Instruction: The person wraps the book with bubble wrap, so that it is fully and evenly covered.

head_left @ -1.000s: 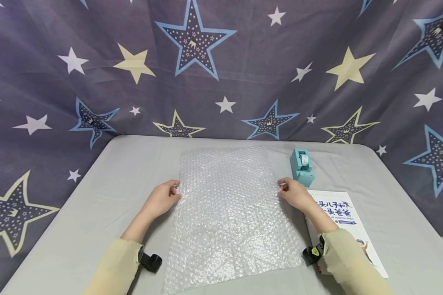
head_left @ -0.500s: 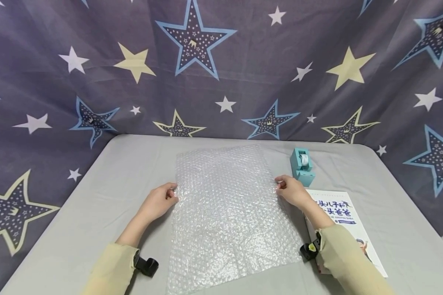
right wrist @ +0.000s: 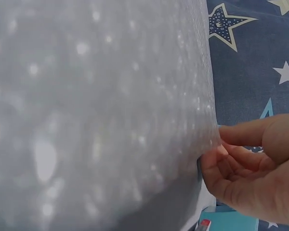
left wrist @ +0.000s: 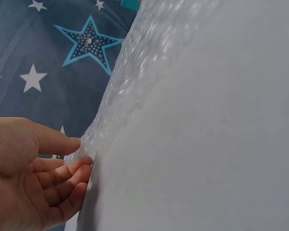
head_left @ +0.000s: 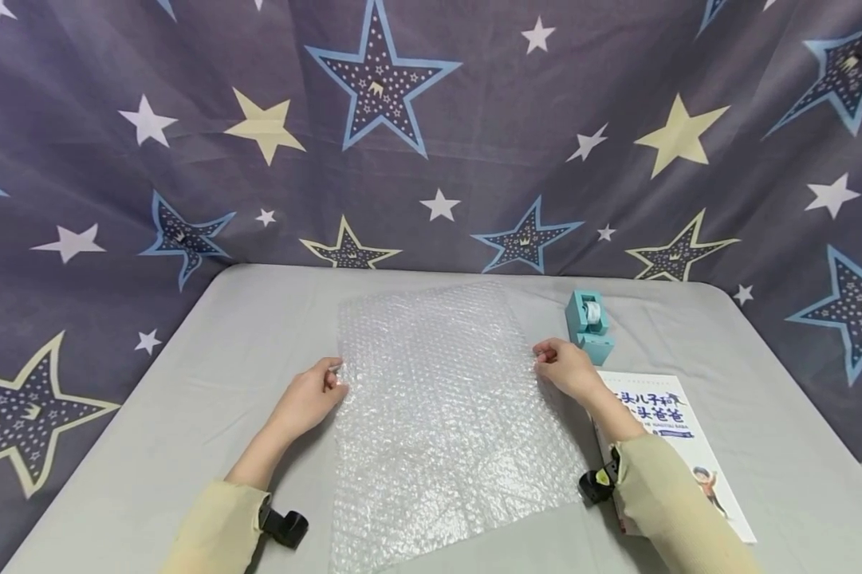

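A clear sheet of bubble wrap (head_left: 438,414) lies over the middle of the grey-covered table, slightly turned, with its near edge slanting. My left hand (head_left: 310,397) pinches its left edge; in the left wrist view the thumb (left wrist: 62,144) is at the bubbly border and the other fingers curl below. Opposite, my right hand (head_left: 565,371) pinches the right edge between thumb and fingers. The right wrist view shows the bubble wrap (right wrist: 111,96) filling most of the picture, up to those fingertips.
Behind the right hand stands a teal tape dispenser (head_left: 590,327) with a roll of tape. A white book (head_left: 689,462) with a blue printed title lies under the right forearm. A dark star-patterned curtain (head_left: 474,104) hangs behind the table (head_left: 151,446).
Both hands have shifted slightly to the left, bringing the bubble wrap along. The sheet's near edge has moved a little away from me on its right side. Dispenser and book stay put.
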